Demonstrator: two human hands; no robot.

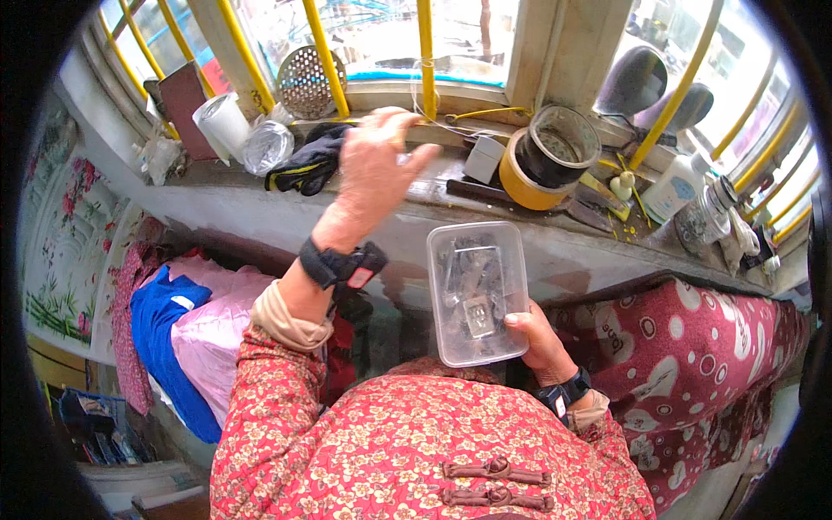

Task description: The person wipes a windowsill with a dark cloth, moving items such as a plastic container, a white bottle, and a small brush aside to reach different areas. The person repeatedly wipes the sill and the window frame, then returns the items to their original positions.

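My right hand (541, 338) grips the right rim of a clear plastic container (480, 260), its thumb over the edge. Small items lie inside the container, among them a pale rectangular piece (480, 316); the rest are hard to make out. My left hand (382, 159) is raised over the windowsill with thumb and fingers apart, and I see nothing in it. Just left of that hand lie black gloves (309, 162) with yellow trim. A small grey-white box (483, 159) stands on the sill to its right, by rolls of tape (530, 175).
Along the windowsill stand a white paper roll (222, 123), a roll of clear film (268, 148), a white bottle (676, 185) and a glass jar (702, 218). Yellow bars (426, 58) cross the window. Below are blue cloth (169, 325) at left and a red patterned blanket (682, 351) at right.
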